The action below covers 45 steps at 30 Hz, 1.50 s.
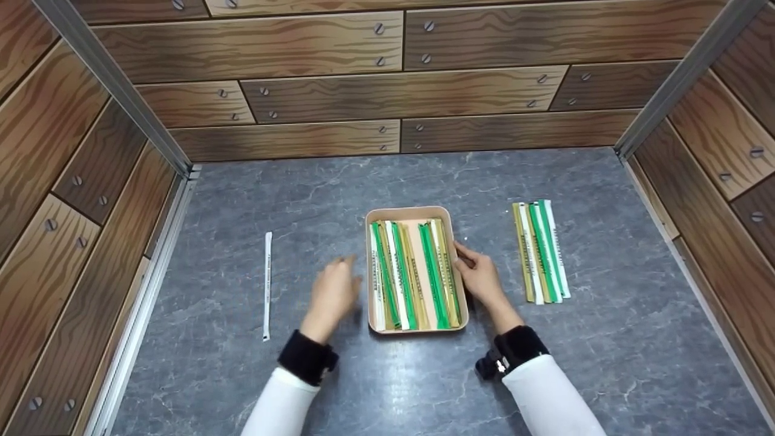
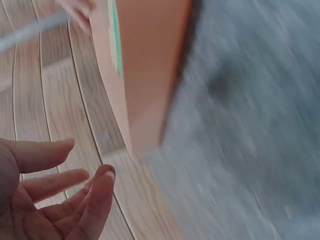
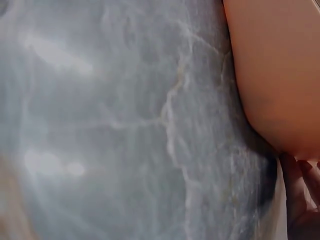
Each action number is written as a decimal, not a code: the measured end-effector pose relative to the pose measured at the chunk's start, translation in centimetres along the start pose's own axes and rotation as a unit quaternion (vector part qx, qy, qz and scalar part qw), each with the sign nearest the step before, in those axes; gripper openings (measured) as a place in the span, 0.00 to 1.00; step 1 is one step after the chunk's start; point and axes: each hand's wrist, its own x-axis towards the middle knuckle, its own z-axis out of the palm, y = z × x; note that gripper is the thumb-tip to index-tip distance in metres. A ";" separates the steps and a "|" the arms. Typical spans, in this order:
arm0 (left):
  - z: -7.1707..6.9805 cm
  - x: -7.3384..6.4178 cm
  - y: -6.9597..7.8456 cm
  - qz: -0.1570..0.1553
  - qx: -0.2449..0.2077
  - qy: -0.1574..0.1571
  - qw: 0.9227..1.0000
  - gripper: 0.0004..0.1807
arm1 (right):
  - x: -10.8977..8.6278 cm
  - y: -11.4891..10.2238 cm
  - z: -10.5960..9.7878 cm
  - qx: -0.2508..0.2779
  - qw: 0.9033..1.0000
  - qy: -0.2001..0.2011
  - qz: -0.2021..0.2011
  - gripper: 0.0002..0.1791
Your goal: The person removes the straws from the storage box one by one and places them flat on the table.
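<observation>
Tray (image 1: 407, 214) between left fingers (image 2: 98, 200), parted and empty, and right fingers (image 1: 470, 252), touching its side: one-sided pressure could skid it

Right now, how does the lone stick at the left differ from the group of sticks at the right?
The lone stick is a single piece; the group of sticks has several side by side. The lone stick is white; the group of sticks mixes white, green and gold. Both lie on the grey surface, outside the tray.
</observation>
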 end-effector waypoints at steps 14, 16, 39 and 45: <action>5.6 0.4 5.0 0.020 0.002 -0.060 0.998 0.08 | -0.1 0.1 0.0 0.046 0.999 -0.005 -0.021 0.22; 6.2 0.5 5.0 0.021 0.011 -0.065 0.998 0.05 | 0.0 0.2 0.1 0.048 0.999 -0.005 -0.024 0.22; 7.8 0.8 3.8 0.007 0.024 -0.049 0.998 0.13 | -1.3 -3.1 -0.6 0.049 0.998 -0.024 -0.027 0.22; 7.8 0.8 3.7 -0.004 -0.006 -0.041 0.999 0.25 | -1.3 -3.0 -0.6 0.050 0.998 -0.022 -0.032 0.22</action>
